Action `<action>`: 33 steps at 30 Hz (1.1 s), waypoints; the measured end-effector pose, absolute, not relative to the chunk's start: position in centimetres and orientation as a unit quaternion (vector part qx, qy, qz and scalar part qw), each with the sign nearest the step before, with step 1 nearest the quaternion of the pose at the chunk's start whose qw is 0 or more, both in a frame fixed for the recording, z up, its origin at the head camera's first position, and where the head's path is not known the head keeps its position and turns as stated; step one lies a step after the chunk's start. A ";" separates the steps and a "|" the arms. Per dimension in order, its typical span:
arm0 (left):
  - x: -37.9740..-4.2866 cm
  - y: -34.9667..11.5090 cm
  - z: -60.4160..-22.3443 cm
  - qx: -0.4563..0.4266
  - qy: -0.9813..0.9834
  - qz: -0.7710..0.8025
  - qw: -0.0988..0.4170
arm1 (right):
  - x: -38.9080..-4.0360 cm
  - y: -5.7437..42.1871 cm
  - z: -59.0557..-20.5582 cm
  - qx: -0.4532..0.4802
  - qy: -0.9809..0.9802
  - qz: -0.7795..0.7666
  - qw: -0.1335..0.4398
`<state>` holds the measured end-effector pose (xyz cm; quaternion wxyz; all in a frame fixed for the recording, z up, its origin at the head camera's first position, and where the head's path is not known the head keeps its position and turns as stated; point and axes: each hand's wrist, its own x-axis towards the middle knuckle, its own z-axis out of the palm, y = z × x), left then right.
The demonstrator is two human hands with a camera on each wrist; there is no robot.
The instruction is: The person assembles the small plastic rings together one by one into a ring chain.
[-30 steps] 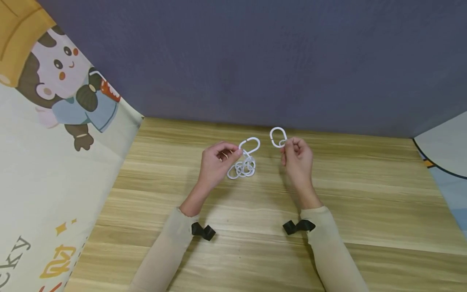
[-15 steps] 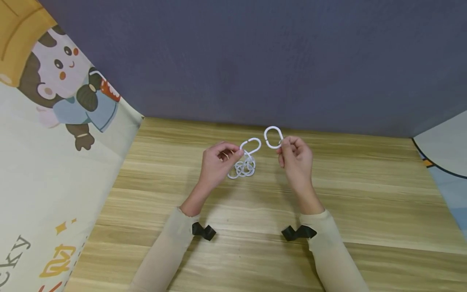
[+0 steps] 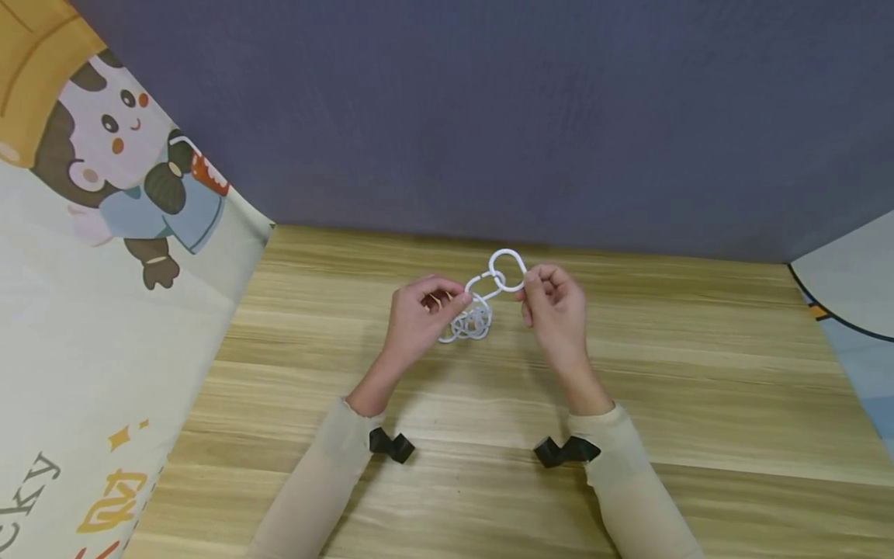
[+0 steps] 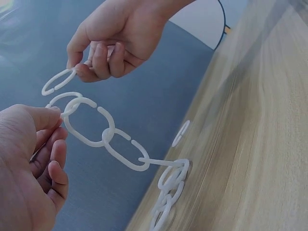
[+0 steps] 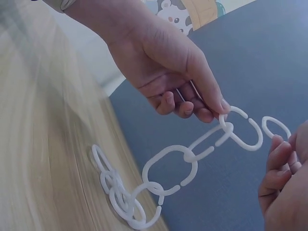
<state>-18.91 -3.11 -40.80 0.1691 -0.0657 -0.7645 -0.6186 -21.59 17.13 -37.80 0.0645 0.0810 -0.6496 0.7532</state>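
Note:
In the head view my left hand point(image 3: 419, 314) pinches a white plastic chain point(image 3: 472, 322) of oval links near its upper end. Each link has a small gap in its side. The chain hangs from my fingers, and its lower links lie bunched on the table. Between thumb and finger my right hand point(image 3: 559, 310) pinches a single white link point(image 3: 504, 251). That link overlaps the chain's top link from above, but both wrist views show the single link point(image 5: 274, 119) slightly apart from the top link point(image 5: 260, 139).
Wood-grain table point(image 3: 698, 373) lies under both hands. A dark blue-grey panel point(image 3: 475, 116) stands along its back edge. At the left is a wall with a cartoon print point(image 3: 119, 140). One link point(image 4: 181, 134) lies by the heap; whether it is joined I cannot tell.
My right hand has moved left with the single link, bringing it over the chain's top link in the head view. My left hand has shifted only slightly right, still holding the chain.

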 end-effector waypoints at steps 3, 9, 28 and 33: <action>-18.9 -3.1 -40.8 -0.068 -0.764 -0.618 0.170 | -21.5 17.0 -37.8 0.079 -0.656 0.748 0.059; -18.8 -3.1 -40.8 -0.070 -0.764 -0.619 0.167 | -21.2 16.7 -37.9 0.074 -0.672 0.735 0.054; -18.8 -3.2 -41.1 -0.098 -0.772 -0.606 0.166 | -21.3 16.4 -38.5 0.063 -0.704 0.702 0.082; -18.9 -3.2 -41.2 -0.093 -0.769 -0.610 0.165 | -21.5 16.4 -38.5 0.042 -0.704 0.704 0.083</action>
